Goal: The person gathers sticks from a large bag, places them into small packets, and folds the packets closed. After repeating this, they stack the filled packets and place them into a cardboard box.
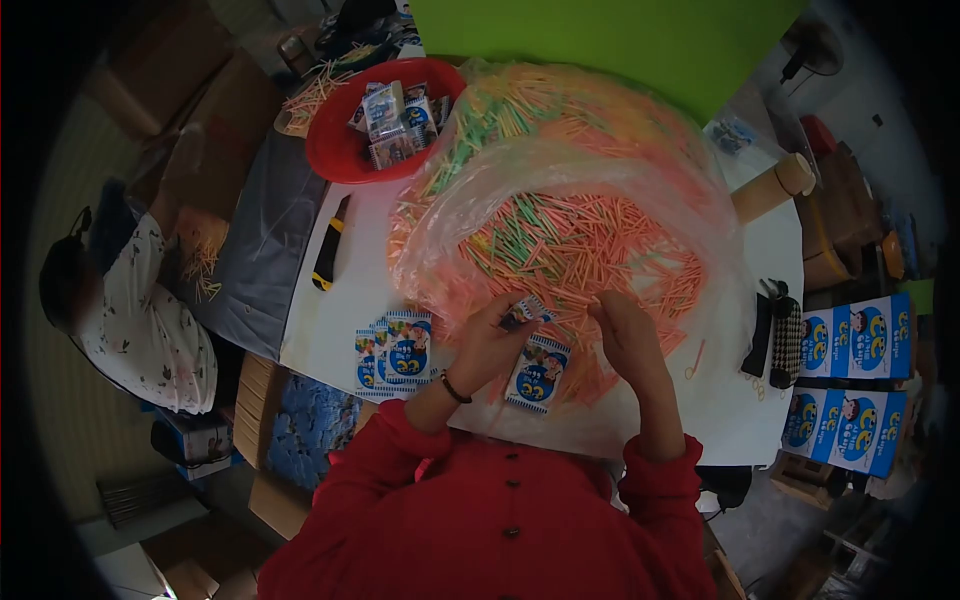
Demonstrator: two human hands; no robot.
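Note:
My left hand holds a small blue and white packet at the near edge of a big clear plastic bag. The bag lies open and is heaped with thin pink, orange and green sticks. My right hand rests on the sticks just right of the packet, fingers bent among them; whether it grips any is hidden. Another packet lies flat below my left hand. A fanned stack of packets sits further left on the white table.
A red bowl of filled packets stands at the back left, a yellow-black utility knife beside it. Blue printed boxes are stacked at the right, near a black item. Another person sits at left, by cardboard boxes.

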